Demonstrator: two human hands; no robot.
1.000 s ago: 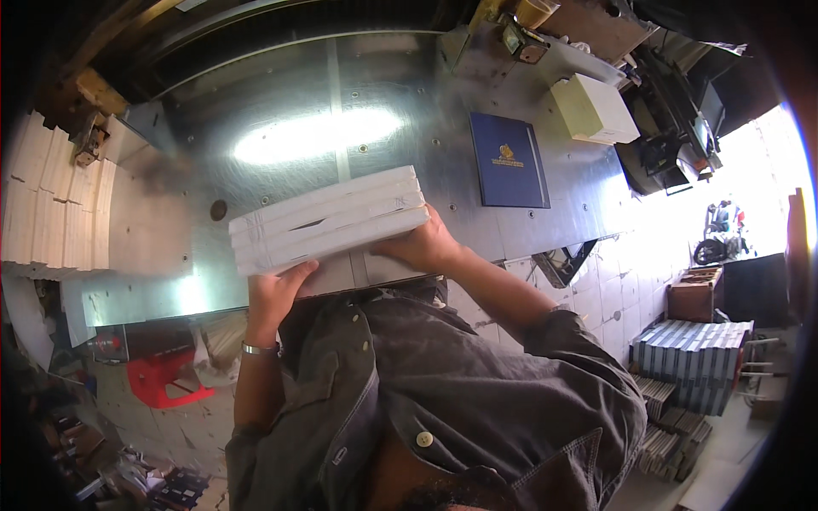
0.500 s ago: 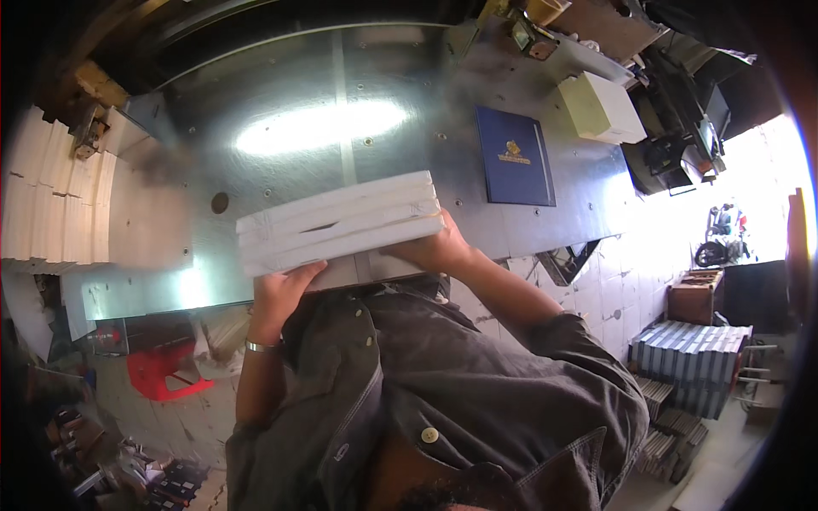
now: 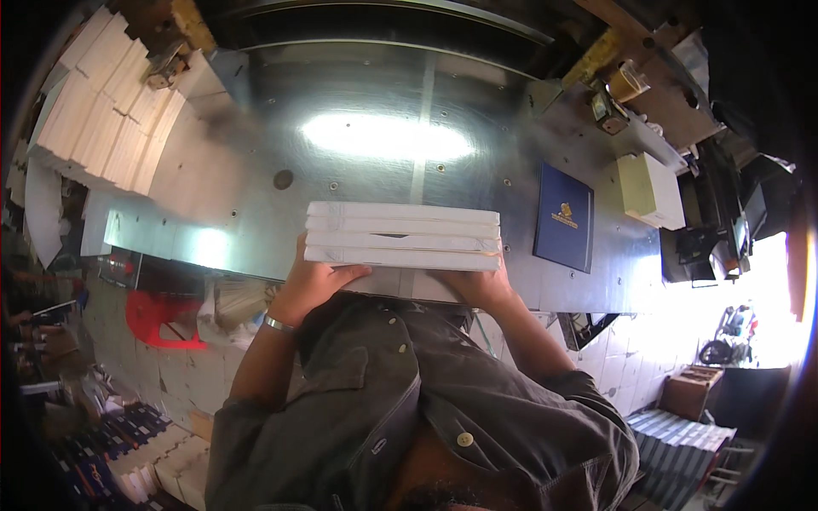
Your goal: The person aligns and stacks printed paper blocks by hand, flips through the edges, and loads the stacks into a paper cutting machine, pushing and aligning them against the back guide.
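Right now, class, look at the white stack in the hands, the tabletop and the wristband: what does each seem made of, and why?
White stack: probably paper or card, matte, judging by its pale, dull, layered slabs; the inside is hidden.

Tabletop: likely metal, smooth and shiny, since it reflects light in bright patches.

Wristband: perhaps polished metal, from its silvery gleam, though it is too small to be sure.

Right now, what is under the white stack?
The table shows around the stack, with the left grip and right grip at its ends. Whatever lies directly underneath is covered; whether the stack touches the table cannot be told.
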